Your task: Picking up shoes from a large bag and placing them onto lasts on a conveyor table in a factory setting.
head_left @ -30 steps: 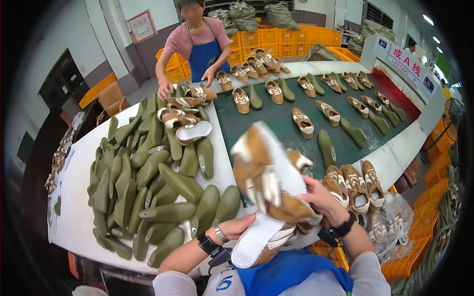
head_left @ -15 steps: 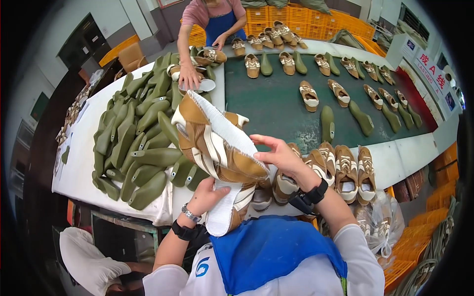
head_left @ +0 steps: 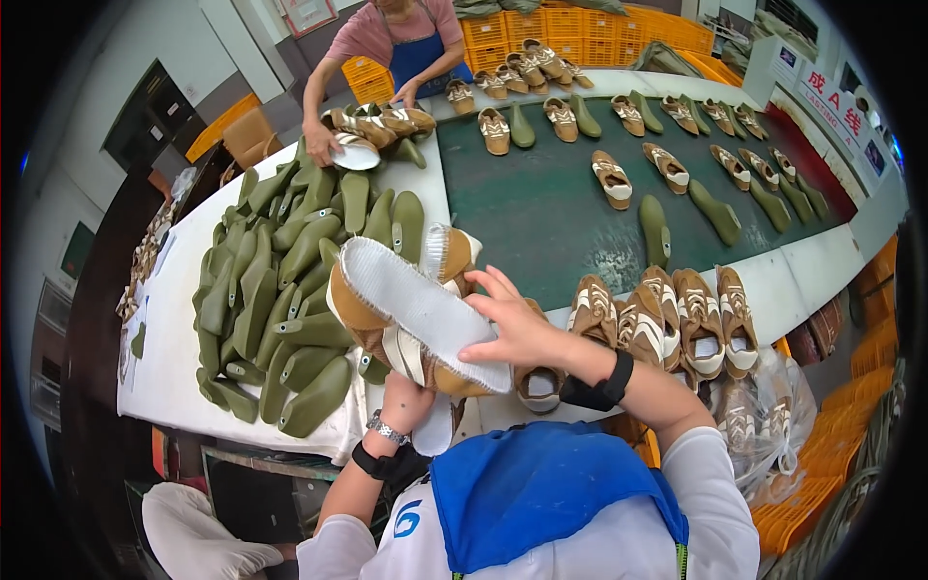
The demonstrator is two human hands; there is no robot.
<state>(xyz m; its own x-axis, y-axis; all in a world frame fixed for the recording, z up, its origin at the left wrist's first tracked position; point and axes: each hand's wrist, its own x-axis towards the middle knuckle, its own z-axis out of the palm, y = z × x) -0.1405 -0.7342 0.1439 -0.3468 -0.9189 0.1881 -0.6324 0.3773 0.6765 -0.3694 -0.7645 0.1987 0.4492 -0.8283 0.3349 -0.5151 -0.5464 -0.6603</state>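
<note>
A brown-and-white shoe upper [head_left: 416,304] is held in front of me with its white stitched underside turned up, its length slanting down to the right. Beneath it, my left hand [head_left: 408,404] is closed round the bundle, its fingers mostly hidden. My right hand [head_left: 517,324] grips the near side of the upper, thumb on the white underside and fingers toward a second upper [head_left: 450,253] behind it. Another white sole piece [head_left: 433,427] shows below my left hand. Brown-and-white shoes [head_left: 640,324] stand in a row just right of my right hand.
Green shoe lasts [head_left: 290,290] lie heaped on the white table [head_left: 159,387] to the left. Shoes and lasts sit in rows on the green conveyor belt [head_left: 541,213]. Across the table, a co-worker's hand [head_left: 321,143] touches more uppers. Orange crates [head_left: 802,522] stand at right.
The upper has rolled so its white underside faces up more fully. My right hand has shifted from its edge onto the underside. The co-worker's near hand has moved left with an upper.
</note>
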